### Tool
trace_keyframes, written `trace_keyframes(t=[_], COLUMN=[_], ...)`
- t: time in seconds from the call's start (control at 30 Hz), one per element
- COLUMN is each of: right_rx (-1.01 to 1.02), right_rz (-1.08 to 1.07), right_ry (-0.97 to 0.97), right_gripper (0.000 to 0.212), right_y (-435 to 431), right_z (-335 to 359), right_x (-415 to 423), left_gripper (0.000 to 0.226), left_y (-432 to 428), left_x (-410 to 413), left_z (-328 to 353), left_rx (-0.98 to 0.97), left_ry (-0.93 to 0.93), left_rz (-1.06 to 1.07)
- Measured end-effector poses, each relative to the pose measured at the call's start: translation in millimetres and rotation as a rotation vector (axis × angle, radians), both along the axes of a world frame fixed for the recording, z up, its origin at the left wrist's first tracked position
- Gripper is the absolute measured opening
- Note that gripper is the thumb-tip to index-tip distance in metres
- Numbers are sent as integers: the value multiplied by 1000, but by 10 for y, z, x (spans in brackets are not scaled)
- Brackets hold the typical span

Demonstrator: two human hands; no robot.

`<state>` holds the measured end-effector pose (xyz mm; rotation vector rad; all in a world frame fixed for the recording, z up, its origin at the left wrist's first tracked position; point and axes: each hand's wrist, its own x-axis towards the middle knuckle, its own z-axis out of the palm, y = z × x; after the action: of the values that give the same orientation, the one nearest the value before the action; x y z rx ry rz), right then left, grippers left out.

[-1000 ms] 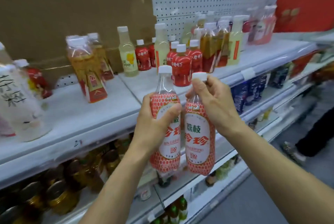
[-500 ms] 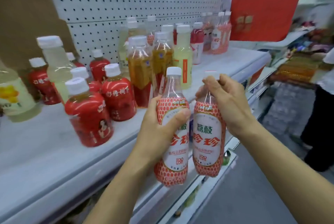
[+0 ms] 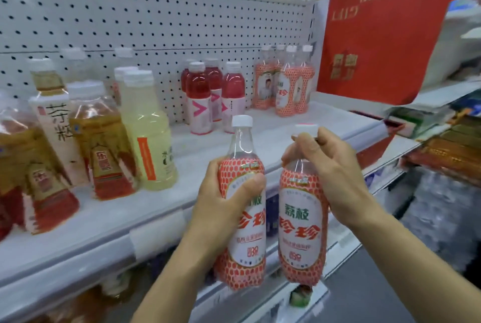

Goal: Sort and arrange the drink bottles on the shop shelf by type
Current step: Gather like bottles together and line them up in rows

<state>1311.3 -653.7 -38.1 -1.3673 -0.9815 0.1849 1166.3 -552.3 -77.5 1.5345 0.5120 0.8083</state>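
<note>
Head view: left hand (image 3: pixel 218 208) wrapped one lychee bottle (image 3: pixel 250 242), right hand (image 3: pixel 335 179) gripped a second bottle (image 3: pixel 299 221) by the neck; mid-carry, I judged, both needing upright placement beside the matching cluster (image 3: pixel 286 91).

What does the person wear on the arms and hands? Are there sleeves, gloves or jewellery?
Nothing worn is visible. The left hand and right hand have no gloves, and no rings show. The left forearm and right forearm are bare to the picture's edge: no sleeve, watch or bracelet.
</note>
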Motion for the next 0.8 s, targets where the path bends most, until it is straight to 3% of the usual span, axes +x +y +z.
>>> trace_keyframes(t=[0.1,0.27,0.37,0.5,0.63,0.8], right_rx=[4,36,113,239,286,217], right_rz=[16,57,54,26,-57,-87], right_ry=[-15,-14,-19,-66,-167,-233], right_gripper=[30,27,24,19,16,7], right_y=[-122,-121,16,306,745,1300], right_z=[134,385,573,767,800,613], right_x=[587,1372,1765,2249,2742,3266], left_gripper=[54,45,53,43,64,80], left_y=[-163,-194,-75,243,634,1086], left_x=[560,1265,1667,2248,2840,3459], left_z=[115,321,499,661,679,487], left_rx=[2,16,47,154,283,299], left_ry=[-17,-24,-62,-99,-95,-39], left_rz=[17,45,51,85,140,188])
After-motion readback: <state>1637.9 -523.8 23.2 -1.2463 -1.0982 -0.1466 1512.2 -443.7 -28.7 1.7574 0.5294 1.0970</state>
